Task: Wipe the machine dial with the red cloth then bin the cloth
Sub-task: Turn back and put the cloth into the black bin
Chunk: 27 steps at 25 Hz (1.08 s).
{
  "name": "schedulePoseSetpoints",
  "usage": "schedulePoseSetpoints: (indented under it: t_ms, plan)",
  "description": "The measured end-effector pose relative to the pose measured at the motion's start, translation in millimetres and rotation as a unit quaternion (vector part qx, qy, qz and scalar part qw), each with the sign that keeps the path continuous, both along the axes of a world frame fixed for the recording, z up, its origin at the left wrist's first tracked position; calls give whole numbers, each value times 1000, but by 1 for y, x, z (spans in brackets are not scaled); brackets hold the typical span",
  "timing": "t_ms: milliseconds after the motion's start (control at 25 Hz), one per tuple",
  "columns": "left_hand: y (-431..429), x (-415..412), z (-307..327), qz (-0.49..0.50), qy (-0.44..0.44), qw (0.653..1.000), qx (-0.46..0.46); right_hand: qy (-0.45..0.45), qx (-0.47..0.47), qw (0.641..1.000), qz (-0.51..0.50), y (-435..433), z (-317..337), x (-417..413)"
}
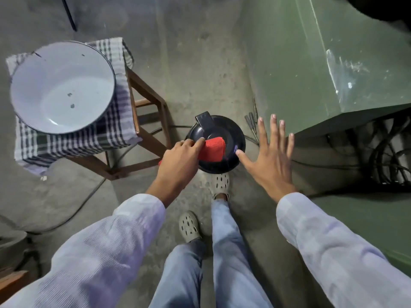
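The red cloth (212, 149) is folded and held in my left hand (181, 160) right over a black round bin (231, 138) that stands on the floor. The bin's flip lid (204, 121) is tilted up at its far edge. My right hand (270, 156) hovers just right of the bin with all fingers spread and nothing in it; its thumb is near the bin's rim. The green machine (311, 63) rises at the right; no dial shows in this view.
A wooden stool (144, 138) draped in a checked cloth (73, 141) carries a white enamel basin (62, 85) at the left. Black cables (378, 161) lie under the machine. My feet in grey clogs (189, 226) stand on the concrete floor just before the bin.
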<state>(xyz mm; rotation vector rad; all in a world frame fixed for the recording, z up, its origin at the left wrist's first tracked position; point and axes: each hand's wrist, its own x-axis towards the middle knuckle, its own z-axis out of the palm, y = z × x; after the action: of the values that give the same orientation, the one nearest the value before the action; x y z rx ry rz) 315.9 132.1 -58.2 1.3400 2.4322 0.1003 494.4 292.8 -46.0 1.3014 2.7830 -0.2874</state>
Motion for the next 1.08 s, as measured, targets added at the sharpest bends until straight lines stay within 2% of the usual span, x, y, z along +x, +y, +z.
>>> schedulePoseSetpoints:
  t_ms: [200,440,760,1080]
  plan:
    - [18,12,-42,-14,-24,999,-46,-11,-30,999,-8,15,-45,5]
    - [32,16,-46,-76,-37,994,-74,-7,-52,998,-35,24,-59,6]
    - [57,7,-44,-103,-4,993,-58,-3,-55,997,-48,45,-54,-4]
    - [95,3,-50,-95,-19,995,15,-28,-67,996,-47,54,-63,0]
